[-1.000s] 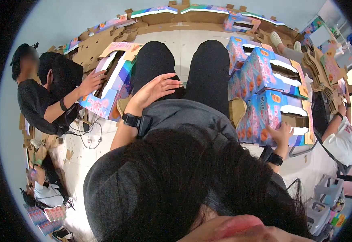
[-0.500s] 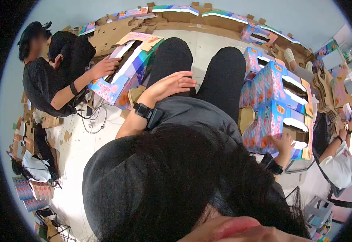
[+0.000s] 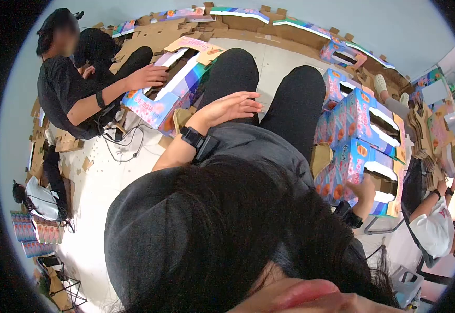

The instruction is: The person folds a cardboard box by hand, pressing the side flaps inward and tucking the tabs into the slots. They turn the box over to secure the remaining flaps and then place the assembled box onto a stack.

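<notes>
My left hand (image 3: 231, 110) hovers over my lap, palm toward my body and fingers stretched out, holding nothing. A dark band with a small device circles its wrist. Low on my right side, my right hand (image 3: 362, 192) lies against the near end of a blue and pink printed carton (image 3: 353, 163), thumb and fingers apart. The carton has a cut-out window showing a dark inside. Just beyond it stands a matching carton (image 3: 359, 107), with a smaller-looking one (image 3: 333, 86) farther off. By my left knee is another printed carton (image 3: 151, 107), touched by a co-worker's hand (image 3: 149, 76).
A seated co-worker (image 3: 63, 83) in black is at my left. Another person (image 3: 432, 229) in white handles stacked brown cardboard (image 3: 420, 135) at the right. Flattened cardboard (image 3: 159, 34) lines the wall. Black cables (image 3: 123, 148) lie on the floor at left.
My view has shifted slightly, so the room sits a little differently. The co-worker on the left appears more upright, a hand still on the carton. My hands keep nearly the same pose.
</notes>
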A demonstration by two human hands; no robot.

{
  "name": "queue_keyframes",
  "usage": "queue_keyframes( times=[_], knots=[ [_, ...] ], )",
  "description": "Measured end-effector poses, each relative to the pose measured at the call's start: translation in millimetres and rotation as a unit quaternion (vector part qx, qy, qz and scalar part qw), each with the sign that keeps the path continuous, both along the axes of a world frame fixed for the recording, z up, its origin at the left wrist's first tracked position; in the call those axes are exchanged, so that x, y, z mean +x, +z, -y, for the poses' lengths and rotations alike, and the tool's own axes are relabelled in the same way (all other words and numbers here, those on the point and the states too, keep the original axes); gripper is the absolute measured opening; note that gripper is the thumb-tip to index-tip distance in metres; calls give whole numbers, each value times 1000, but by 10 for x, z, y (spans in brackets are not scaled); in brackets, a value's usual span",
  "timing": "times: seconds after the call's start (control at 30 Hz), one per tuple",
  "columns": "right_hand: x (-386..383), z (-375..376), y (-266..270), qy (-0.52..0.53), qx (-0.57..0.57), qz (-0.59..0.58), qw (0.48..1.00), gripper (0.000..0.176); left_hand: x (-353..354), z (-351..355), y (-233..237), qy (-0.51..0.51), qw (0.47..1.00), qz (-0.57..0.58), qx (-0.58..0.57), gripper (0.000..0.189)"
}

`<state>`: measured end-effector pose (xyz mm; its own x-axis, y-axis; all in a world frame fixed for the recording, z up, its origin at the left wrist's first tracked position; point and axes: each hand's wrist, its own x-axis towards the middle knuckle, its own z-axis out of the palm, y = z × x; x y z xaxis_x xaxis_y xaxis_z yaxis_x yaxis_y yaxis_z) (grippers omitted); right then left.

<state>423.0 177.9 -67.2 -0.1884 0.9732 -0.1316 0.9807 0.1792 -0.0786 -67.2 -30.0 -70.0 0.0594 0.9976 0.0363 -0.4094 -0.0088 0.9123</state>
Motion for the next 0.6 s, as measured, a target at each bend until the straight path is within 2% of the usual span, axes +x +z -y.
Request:
queue_keyframes(
  times=[0.03, 0.13, 0.23, 0.37, 0.43, 0.53, 0.6],
  knots=[
    [14, -5, -21, -1, -3, -6, 1000, 83, 5, -2, 7, 1, 1000, -2, -3, 59],
    [-8, 5, -83, -6, 40, -19, 999, 69, 1, -4, 0, 3, 1000, -4, -7, 59],
    [-71, 42, 48, -4, 6, -11, 1000, 65, -1, -3, 1, 6, 1000, -2, -4, 58],
    [-54, 32, 24, 21, 74, -45, 996, 56, 19, 96, 168, 58, 998, 0, 2, 54],
    [-166, 176, 245, 47, 124, -39, 990, 52, -41, 192, 371, 141, 983, -121, -3, 51],
    [-236, 230, 419, 53, 87, -120, 988, 45, -345, 427, 475, 275, 921, -272, 31, 45],
    [-306, 233, 459, 53, 68, -139, 987, 40, -707, 627, 434, 357, 893, -269, 57, 45]
  ],
)
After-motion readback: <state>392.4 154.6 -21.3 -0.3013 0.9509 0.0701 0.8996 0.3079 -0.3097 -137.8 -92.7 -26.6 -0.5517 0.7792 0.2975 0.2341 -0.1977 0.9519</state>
